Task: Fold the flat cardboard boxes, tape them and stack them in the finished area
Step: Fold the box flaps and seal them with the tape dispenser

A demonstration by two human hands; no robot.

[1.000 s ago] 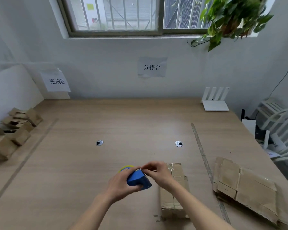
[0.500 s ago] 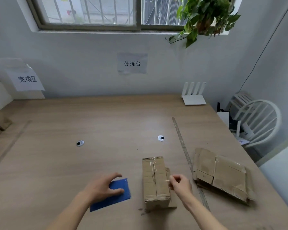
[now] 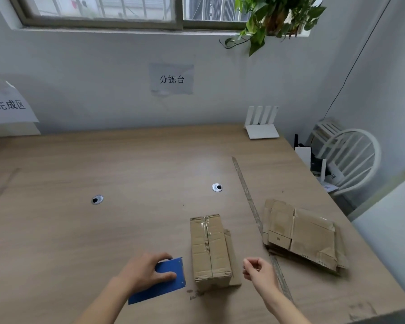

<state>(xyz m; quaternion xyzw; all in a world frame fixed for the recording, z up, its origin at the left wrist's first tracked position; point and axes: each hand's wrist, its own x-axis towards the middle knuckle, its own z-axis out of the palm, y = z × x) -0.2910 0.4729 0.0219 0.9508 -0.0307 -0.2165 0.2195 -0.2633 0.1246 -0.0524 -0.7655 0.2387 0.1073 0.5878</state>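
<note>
The left hand [image 3: 147, 272] covers part of the blue tool [image 3: 166, 280], so its shape there cannot be told. Whether the curled right hand [image 3: 258, 271] pinches anything is too small to tell. The picture's lower edge cuts off both forearms. Right of the right hand, the flat cardboard stack [image 3: 301, 235] hides its lower sheets. The folded box [image 3: 208, 249] between the hands hides its far side.

The blue tape dispenser [image 3: 167, 280] has been laid flat beside the box [image 3: 208, 249]; the right hand [image 3: 258, 272] has been withdrawn from it.
</note>
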